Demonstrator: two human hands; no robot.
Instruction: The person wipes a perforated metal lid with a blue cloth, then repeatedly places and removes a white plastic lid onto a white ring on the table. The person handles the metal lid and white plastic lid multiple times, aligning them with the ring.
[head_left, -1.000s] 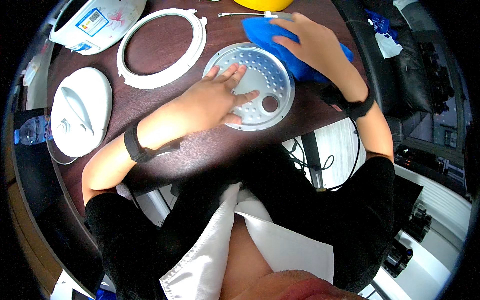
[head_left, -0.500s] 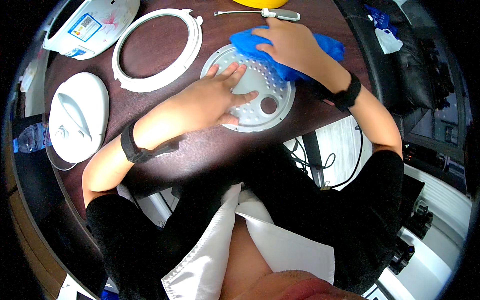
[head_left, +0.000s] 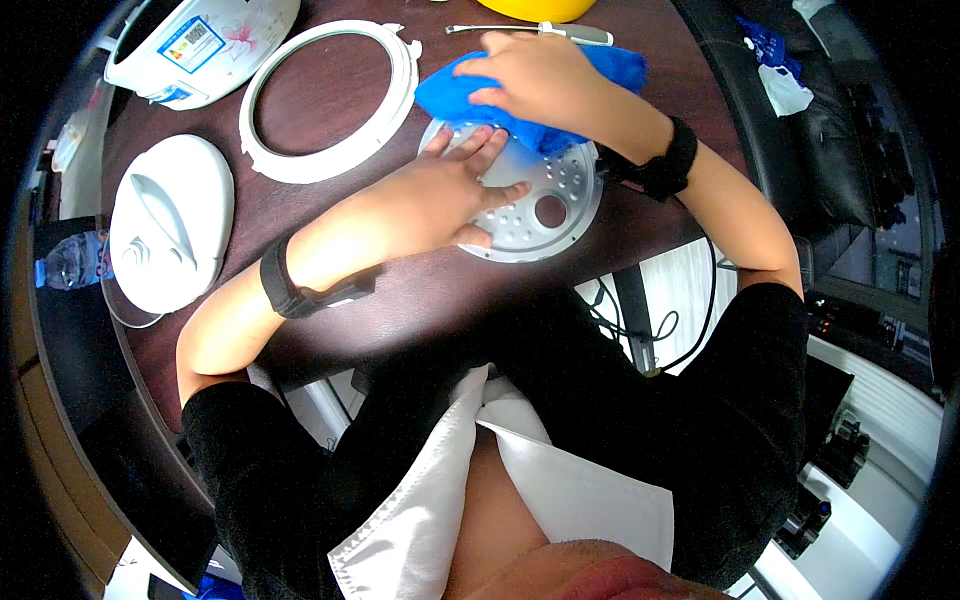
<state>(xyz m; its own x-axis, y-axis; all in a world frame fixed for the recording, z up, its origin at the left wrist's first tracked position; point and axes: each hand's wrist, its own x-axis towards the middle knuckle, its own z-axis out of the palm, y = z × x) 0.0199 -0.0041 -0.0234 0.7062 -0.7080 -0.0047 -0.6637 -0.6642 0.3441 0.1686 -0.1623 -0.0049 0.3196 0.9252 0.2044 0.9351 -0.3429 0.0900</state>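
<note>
A round silver metal plate (head_left: 524, 222) with rows of small bumps and one round hole lies on the dark table. My left hand (head_left: 435, 195) rests flat on its left part, fingers spread. Across the plate's far edge lies a bunched blue cloth (head_left: 450, 95), which covers that part of the plate. My right hand (head_left: 548, 88) presses down on the cloth and grips it with bent fingers; part of the cloth sticks out to the right of the hand.
A white ring (head_left: 258, 165) and a white oval lid (head_left: 208, 225) with a handle lie to the left. Behind them stands a white flower-printed housing (head_left: 250, 75). A screwdriver (head_left: 580, 34) and a yellow object (head_left: 540, 8) are beyond the cloth. The table's dark brown top (head_left: 400, 300) ends before my lap.
My right hand has slid the blue cloth leftward over the plate's far edge, toward my left fingers. My left hand keeps its place on the plate; the whole view has shifted slightly.
</note>
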